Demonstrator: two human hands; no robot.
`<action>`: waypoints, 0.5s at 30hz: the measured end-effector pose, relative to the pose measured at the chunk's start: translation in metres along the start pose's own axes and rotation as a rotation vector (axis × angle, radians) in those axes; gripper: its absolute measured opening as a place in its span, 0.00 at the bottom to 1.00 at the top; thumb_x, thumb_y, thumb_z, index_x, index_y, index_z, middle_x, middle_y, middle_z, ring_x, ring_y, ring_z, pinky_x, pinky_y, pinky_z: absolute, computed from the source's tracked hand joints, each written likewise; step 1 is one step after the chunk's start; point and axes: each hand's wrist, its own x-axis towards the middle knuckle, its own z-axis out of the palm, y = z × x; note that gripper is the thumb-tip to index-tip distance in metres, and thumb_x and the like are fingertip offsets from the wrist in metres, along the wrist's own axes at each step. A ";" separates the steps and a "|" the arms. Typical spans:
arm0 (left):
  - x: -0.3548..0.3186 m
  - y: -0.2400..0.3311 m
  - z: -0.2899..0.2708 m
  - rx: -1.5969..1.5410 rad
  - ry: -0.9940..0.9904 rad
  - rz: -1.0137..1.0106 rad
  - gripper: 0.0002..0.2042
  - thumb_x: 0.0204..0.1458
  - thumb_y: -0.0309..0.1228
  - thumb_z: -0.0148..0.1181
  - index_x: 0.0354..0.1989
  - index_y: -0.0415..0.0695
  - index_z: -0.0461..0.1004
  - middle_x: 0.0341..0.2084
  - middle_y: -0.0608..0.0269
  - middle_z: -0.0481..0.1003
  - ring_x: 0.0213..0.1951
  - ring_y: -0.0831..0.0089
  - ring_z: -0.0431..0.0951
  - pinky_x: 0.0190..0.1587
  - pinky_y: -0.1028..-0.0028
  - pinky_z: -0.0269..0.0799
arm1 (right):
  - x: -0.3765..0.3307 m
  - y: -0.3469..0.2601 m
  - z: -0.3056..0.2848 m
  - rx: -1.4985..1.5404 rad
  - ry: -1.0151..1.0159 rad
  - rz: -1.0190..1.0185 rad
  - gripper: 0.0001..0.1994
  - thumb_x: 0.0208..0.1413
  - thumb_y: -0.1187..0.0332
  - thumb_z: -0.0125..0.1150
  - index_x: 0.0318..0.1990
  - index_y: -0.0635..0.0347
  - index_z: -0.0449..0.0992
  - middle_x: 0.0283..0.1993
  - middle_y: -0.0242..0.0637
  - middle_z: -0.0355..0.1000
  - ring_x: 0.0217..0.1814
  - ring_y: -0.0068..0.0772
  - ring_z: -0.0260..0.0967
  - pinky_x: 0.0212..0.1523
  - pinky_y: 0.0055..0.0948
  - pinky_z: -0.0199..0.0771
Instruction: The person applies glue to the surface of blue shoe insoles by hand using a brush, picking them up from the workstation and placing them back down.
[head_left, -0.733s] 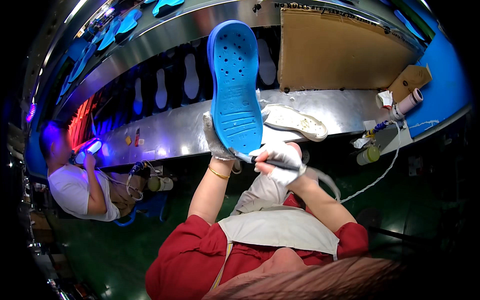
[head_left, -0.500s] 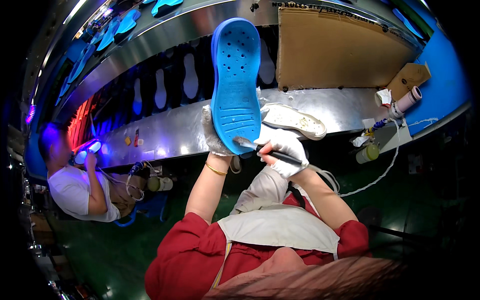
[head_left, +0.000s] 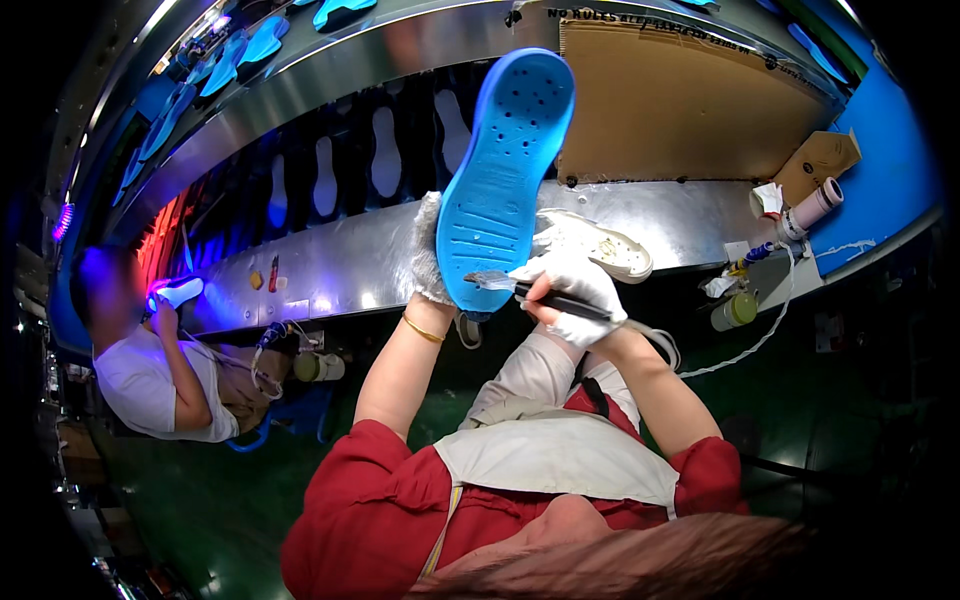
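Observation:
My left hand (head_left: pixel 427 248), in a grey-white glove, grips a large blue shoe sole (head_left: pixel 497 190) from its left side and holds it up, toe end away from me and leaning right. Holes dot its toe area, and raised ridges cross the heel half. My right hand (head_left: pixel 577 290), in a white glove with bare fingertips, pinches a brush (head_left: pixel 500 282) with a dark handle. The brush tip lies at the heel end of the blue sole, apparently touching it. Just beyond my right hand, a white shoe sole (head_left: pixel 615 252) rests on the metal ledge.
Behind the metal ledge (head_left: pixel 700 208) stands a cardboard sheet (head_left: pixel 680 105). Dark slots with grey insole shapes (head_left: pixel 385 155) line the left. At the right are a pink cup (head_left: pixel 815 203) and a capped container (head_left: pixel 735 311). A co-worker (head_left: pixel 160 385) sits at the left. Blue soles (head_left: pixel 265 40) lie above.
The blue sole has swung at its toe end to the right and tilted. The brush stays near the heel end. The co-worker's hand and lit piece have shifted slightly.

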 end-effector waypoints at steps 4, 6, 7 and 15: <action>0.008 0.009 0.004 0.074 0.096 -0.151 0.27 0.57 0.49 0.47 0.51 0.34 0.68 0.44 0.47 0.74 0.42 0.58 0.77 0.47 0.61 0.74 | 0.007 0.000 -0.003 -0.101 -0.137 -0.169 0.09 0.33 0.81 0.61 0.26 0.57 0.74 0.33 0.37 0.73 0.37 0.37 0.71 0.42 0.31 0.71; 0.013 0.010 0.005 0.103 0.108 -0.192 0.27 0.57 0.48 0.46 0.52 0.34 0.68 0.44 0.47 0.74 0.42 0.58 0.77 0.46 0.62 0.75 | 0.008 0.003 -0.005 -0.107 -0.211 -0.142 0.08 0.35 0.81 0.62 0.26 0.58 0.74 0.33 0.37 0.73 0.38 0.36 0.71 0.42 0.31 0.71; 0.015 0.011 0.005 0.133 0.122 -0.232 0.26 0.58 0.47 0.46 0.52 0.34 0.68 0.44 0.47 0.74 0.42 0.58 0.77 0.46 0.62 0.75 | 0.009 0.003 -0.005 -0.106 -0.211 -0.142 0.08 0.35 0.81 0.62 0.26 0.58 0.74 0.33 0.37 0.73 0.38 0.36 0.71 0.42 0.31 0.71; 0.016 0.013 0.022 0.374 0.154 -0.435 0.23 0.59 0.41 0.46 0.55 0.33 0.65 0.46 0.47 0.72 0.43 0.61 0.77 0.46 0.65 0.76 | 0.019 -0.015 -0.029 0.216 -0.295 0.256 0.06 0.43 0.81 0.59 0.29 0.61 0.75 0.33 0.32 0.74 0.36 0.22 0.69 0.39 0.22 0.72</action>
